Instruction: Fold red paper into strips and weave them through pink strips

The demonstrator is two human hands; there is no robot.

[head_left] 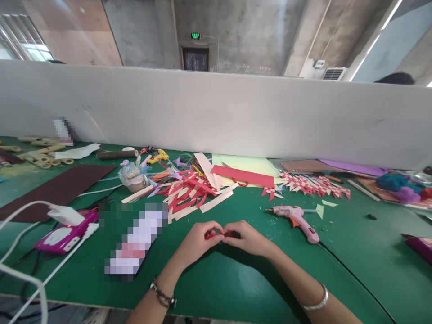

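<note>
A single head-worn view looks forward and down over the green counter (pixel 236 288) toward a white divider (pixel 216 112). The left hand (pixel 197 240) and right hand (pixel 248 238) sit near, low at centre, pinching a red strip (pixel 213 234); the far wall (pixel 243 36) shows above.

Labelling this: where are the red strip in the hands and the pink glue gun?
red strip (pixel 213 235), head view, on its visible middle.
pink glue gun (pixel 289 212), head view, on its barrel.
</note>
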